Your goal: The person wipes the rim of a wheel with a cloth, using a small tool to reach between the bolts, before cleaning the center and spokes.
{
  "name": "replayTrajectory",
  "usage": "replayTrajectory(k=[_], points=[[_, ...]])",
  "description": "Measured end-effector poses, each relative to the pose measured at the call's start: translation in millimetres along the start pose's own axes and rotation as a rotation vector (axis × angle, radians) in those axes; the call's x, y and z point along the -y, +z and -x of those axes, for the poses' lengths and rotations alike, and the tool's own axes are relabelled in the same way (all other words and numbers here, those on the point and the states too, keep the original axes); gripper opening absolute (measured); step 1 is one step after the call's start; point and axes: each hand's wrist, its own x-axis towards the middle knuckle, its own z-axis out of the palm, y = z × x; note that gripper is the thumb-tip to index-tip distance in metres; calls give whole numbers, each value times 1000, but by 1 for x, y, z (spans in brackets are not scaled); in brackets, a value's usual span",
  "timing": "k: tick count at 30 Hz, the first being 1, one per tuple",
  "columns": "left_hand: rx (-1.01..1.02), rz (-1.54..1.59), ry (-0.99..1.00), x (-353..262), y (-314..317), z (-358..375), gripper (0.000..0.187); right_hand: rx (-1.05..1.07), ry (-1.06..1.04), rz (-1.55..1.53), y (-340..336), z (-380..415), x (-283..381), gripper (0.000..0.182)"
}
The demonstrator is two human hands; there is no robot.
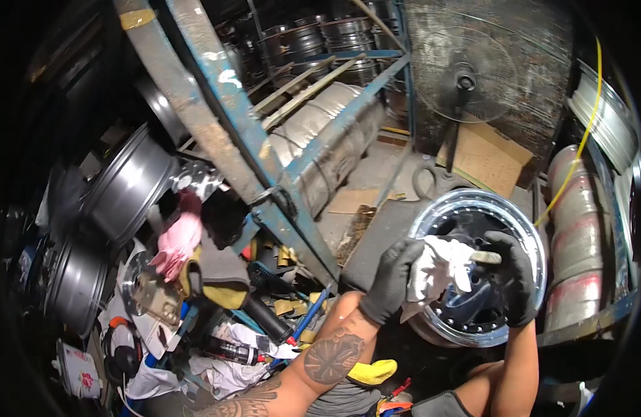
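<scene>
A chrome-lipped wheel rim (532,229) with a dark spoked centre sits in front of me, tilted up. Over its left part, my left hand (392,278), in a black glove, is closed on a crumpled white cloth (438,267). A small pale piece (486,257) sticks out at the cloth's right side, and what it is cannot be made out. My right hand (513,278), gloved in black too, is at the right part of the rim with its fingers curved and apart, nothing seen between them.
Blue metal racks (275,187) stand ahead. A fan (465,80) and cardboard (490,156) are at the back. More rims (129,184) are stacked left, above tools, cloths, pink gloves (178,240) and a spray can (230,349). A yellow hose (584,139) hangs right.
</scene>
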Motion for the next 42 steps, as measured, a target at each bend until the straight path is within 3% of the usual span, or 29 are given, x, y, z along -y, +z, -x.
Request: replayTrajectory(k=[1, 3, 5, 8, 10, 11, 16, 20, 22, 25, 28, 36, 37, 42], points=[[-6, 37, -46, 3, 3, -3, 23, 19, -228, 555, -2, 0, 3, 54], [-35, -74, 32, -7, 7, -1, 21, -65, -288, 850, 6, -5, -8, 55], [-15, -178, 140, 5, 5, -6, 20, -131, -76, 608, 15, 3, -26, 53], [41, -156, 106, 4, 1, -4, 18, -67, 60, 623, 23, 10, -5, 36], [83, -230, 72, 4, 0, -5, 19, -47, -56, 791, 20, 9, -8, 30], [105, -300, 62, 5, -5, -6, 19, -75, -13, 743, 20, 9, -7, 21], [186, -504, 105, -13, -20, -5, 25, -66, 9, 810, 46, 2, -9, 23], [183, -424, -22, -22, -20, 1, 27, -54, 111, 852, 40, -2, -18, 21], [123, -388, 108, -22, -20, 6, 30, -51, 86, 867, 36, -9, -28, 16], [12, -408, 306, -13, -24, -1, 29, 35, 47, 864, 23, -22, -47, 17], [-186, -509, 367, -8, -29, -2, 27, 1, -8, 793, 25, -29, -64, 20], [-284, -668, 481, -11, -49, -10, 30, -29, -143, 710, 35, -48, -96, 45], [-287, -670, 486, -12, -49, -9, 30, 107, -105, 721, 32, -49, -93, 52], [-245, -767, 495, -30, -47, 6, 32, 152, 110, 664, 25, -43, -110, 43]])
